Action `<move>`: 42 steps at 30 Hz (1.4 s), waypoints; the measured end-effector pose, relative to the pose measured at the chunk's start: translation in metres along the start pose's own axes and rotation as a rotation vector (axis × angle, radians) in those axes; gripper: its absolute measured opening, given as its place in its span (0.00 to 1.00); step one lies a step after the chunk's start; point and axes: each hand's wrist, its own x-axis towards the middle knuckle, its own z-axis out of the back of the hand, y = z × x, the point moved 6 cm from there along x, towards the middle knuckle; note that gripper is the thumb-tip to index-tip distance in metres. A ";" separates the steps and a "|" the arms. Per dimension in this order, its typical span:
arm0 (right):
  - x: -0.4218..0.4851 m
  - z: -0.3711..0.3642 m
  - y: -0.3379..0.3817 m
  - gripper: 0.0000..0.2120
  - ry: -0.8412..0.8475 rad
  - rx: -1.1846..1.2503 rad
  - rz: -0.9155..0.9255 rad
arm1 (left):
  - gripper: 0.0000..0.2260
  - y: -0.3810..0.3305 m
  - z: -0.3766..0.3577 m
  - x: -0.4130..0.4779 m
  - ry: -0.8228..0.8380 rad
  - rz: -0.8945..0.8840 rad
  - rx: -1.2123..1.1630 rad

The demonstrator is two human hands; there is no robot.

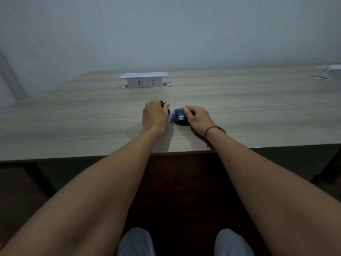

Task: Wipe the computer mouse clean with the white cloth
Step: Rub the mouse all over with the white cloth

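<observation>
My right hand (198, 117) gripped the rounded black plastic mouse (180, 118); my left hand (155, 116), fingers curled, pinched the white cloth (171, 117) beside it.

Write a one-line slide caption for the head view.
Right hand steadies a black computer mouse on a wood-grain desk while the left hand presses a white cloth beside it.

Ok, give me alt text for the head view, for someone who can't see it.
Both hands work at a wooden desk: the right hand rests on a black computer mouse while the left hand holds a white cloth against its side, over another dark object. A white socket box stands behind them.
</observation>
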 end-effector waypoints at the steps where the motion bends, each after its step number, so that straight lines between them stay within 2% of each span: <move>1: 0.000 0.000 0.000 0.13 -0.001 0.007 0.004 | 0.14 -0.002 0.003 0.003 -0.013 -0.016 -0.018; 3: 0.002 0.001 -0.001 0.10 -0.004 -0.003 0.009 | 0.15 -0.016 0.007 0.012 -0.055 -0.105 -0.105; 5: 0.001 0.000 -0.004 0.09 0.022 0.014 -0.021 | 0.15 -0.031 0.004 0.016 -0.023 -0.207 -0.104; 7: 0.000 -0.002 -0.005 0.17 0.043 0.049 -0.039 | 0.15 -0.038 -0.002 0.020 0.047 -0.261 0.005; 10: -0.001 -0.002 -0.005 0.29 0.006 0.021 -0.075 | 0.15 -0.031 -0.006 0.031 0.093 -0.223 0.121; 14: 0.000 -0.001 -0.007 0.45 -0.002 0.077 -0.138 | 0.15 -0.021 0.000 0.046 0.085 -0.143 0.035; 16: -0.001 0.001 -0.005 0.45 0.002 0.101 -0.131 | 0.15 -0.032 0.000 0.043 0.108 -0.224 -0.022; 18: -0.003 0.001 -0.004 0.45 0.009 0.103 -0.128 | 0.15 -0.038 -0.005 0.037 0.151 -0.287 0.022; 23: -0.005 0.001 -0.004 0.48 0.000 0.074 -0.138 | 0.14 -0.004 -0.007 0.028 0.147 -0.119 0.235; 26: -0.005 0.001 -0.003 0.48 -0.002 0.074 -0.140 | 0.15 -0.002 -0.001 0.025 0.064 -0.151 0.120; 29: -0.006 0.000 -0.003 0.47 0.006 0.074 -0.135 | 0.14 -0.009 -0.001 0.025 0.083 -0.249 0.036; 32: -0.007 0.000 -0.003 0.48 0.011 0.092 -0.137 | 0.13 0.002 -0.009 0.024 0.145 -0.230 0.191; 34: -0.007 0.001 -0.002 0.47 0.019 0.116 -0.144 | 0.13 0.014 -0.009 0.027 0.122 -0.184 0.282; 39: -0.004 0.002 -0.005 0.43 0.065 0.206 -0.155 | 0.15 -0.004 -0.003 0.036 0.061 -0.229 0.038; 42: -0.002 0.001 -0.007 0.43 0.038 0.197 -0.159 | 0.14 -0.012 -0.016 0.044 0.211 -0.306 0.172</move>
